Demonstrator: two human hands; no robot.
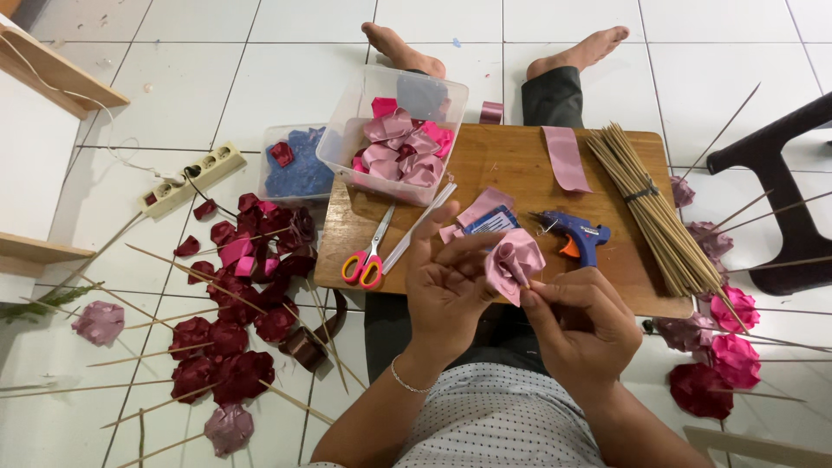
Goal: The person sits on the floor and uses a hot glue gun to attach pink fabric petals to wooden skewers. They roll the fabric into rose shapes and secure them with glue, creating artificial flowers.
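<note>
From the head camera, a clear plastic tub point(394, 130) of pink ribbon pieces sits at the far left of the wooden board point(511, 165), with a small blue card point(490, 221) lying mid-board. Scissors point(368, 256), a blue glue gun point(576, 236) and a skewer bundle point(650, 208) surround it. Above the board's near edge, the left hand point(446, 290) and right hand point(581, 325) both pinch a pink ribbon rose point(513, 260).

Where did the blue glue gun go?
The blue glue gun lies on the wooden board, just beyond the right hand, between the pink ribbon rose and the bundle of bamboo sticks.
</note>
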